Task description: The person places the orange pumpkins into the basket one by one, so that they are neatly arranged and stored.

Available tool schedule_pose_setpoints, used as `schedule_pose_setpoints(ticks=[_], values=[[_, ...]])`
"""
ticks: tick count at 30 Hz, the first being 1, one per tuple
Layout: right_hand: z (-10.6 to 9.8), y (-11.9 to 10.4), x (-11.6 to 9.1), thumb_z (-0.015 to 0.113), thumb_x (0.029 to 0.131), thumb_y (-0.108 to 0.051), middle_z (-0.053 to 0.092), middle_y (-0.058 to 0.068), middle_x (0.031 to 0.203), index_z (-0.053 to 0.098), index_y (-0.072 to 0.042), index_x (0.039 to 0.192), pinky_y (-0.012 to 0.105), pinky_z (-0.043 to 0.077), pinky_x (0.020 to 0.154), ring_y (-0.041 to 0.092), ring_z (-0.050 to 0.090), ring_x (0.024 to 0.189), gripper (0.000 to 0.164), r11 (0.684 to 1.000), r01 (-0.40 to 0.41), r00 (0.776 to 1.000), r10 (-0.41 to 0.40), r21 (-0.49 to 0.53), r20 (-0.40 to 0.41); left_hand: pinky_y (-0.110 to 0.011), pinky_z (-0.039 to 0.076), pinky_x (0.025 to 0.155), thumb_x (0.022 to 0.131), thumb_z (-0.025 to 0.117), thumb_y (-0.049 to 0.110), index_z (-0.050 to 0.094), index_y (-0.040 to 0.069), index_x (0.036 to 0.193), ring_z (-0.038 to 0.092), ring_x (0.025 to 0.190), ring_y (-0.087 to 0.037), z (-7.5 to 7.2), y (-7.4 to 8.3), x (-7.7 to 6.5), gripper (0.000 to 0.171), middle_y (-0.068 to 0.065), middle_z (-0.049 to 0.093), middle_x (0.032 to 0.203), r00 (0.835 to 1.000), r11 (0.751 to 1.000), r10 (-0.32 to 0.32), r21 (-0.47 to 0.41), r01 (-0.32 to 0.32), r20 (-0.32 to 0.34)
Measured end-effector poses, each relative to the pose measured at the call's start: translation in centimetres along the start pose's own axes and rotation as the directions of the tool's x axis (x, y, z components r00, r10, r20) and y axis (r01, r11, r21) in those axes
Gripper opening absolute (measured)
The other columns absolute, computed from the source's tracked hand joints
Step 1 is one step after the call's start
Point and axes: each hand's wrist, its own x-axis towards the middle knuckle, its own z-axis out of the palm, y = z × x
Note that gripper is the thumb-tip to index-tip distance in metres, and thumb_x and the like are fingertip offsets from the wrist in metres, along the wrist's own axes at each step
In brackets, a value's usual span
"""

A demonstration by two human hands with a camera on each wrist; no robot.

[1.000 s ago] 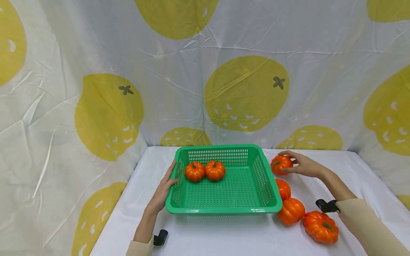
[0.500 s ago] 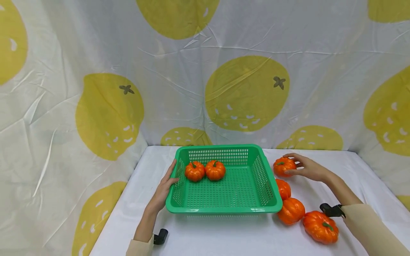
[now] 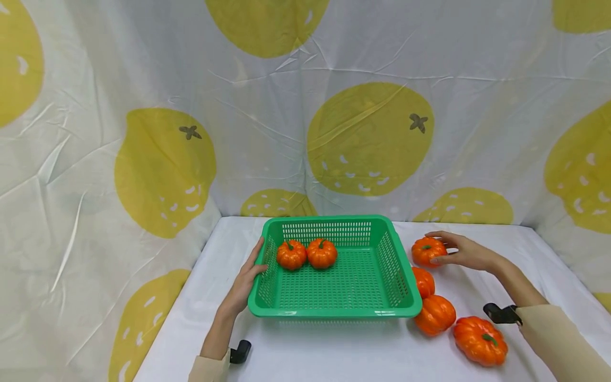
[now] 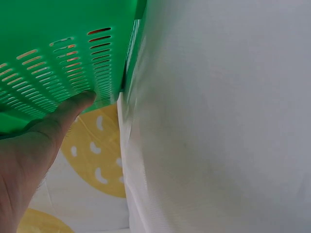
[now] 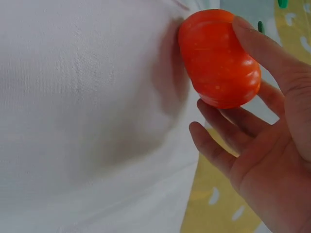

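A green slotted plastic basket (image 3: 335, 313) stands on the white cloth. Two small orange pumpkins (image 3: 291, 255) sit side by side in its back left part. My left hand (image 3: 241, 284) holds the basket's left rim, thumb over the edge; in the left wrist view one finger (image 4: 80, 102) lies along the slotted wall. Right of the basket, my right hand (image 3: 470, 253) grips another orange pumpkin (image 5: 216, 58) between thumb and fingers. Whether it touches the cloth, I cannot tell. Two pumpkins (image 3: 435, 315) lie against the basket's right side, one partly hidden by it.
One more pumpkin (image 3: 480, 340) with a green stem lies nearer me on the right, by the right sleeve. Behind the table hangs a lemon-print cloth (image 3: 369, 138), which also covers the sides. Black wrist cameras (image 3: 501, 313) project from both sleeves.
My right hand and the pumpkin in it have shifted a little to the right, away from the basket. The left hand keeps its place on the rim.
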Motion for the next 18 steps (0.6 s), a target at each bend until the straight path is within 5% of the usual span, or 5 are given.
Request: schedule_pose_setpoints(ticks=[5,10,18], values=[[-0.2,0.5,-0.3,0.079,0.091,-0.023,0.064,0.026,0.136,0.051,0.001,0.146,0.064,0.051,0.098,0.049,0.060,0.121,0.066,1.000,-0.004,1.000,0.004,-0.005,0.007,-0.060,0.014,0.125,0.103,0.043,0.013,0.013,0.033,0.168,0.004,0.162,-0.035,0.0,0.0,0.0,0.074,-0.004,0.002,0.177,1.000,1.000,0.000,0.003,0.000,0.000],[-0.4,1.1,-1.1,0.078,0.091,-0.026,0.064,0.024,0.137,0.051,-0.002,0.146,0.040,0.059,0.090,0.045,0.061,0.121,0.066,0.999,-0.048,0.998,0.048,-0.010,0.026,-0.060,0.013,0.126,0.103,0.043,0.013,0.014,0.034,0.167,0.004,0.162,-0.034,0.0,-0.1,0.0,0.074,-0.002,0.003,0.177,1.000,1.000,-0.001,0.000,0.001,-0.006],[0.1,1.0,-1.1,0.076,0.093,-0.028,0.061,0.027,0.139,0.047,0.001,0.150,0.056,0.056,0.096,0.043,0.060,0.122,0.070,0.998,-0.061,0.998,0.060,0.009,0.035,-0.060,0.015,0.125,0.103,0.043,0.014,0.013,0.032,0.168,0.004,0.162,-0.036,0.0,0.1,-0.1,0.074,-0.004,0.002,0.177,1.000,1.000,0.006,0.015,-0.006,-0.003]])
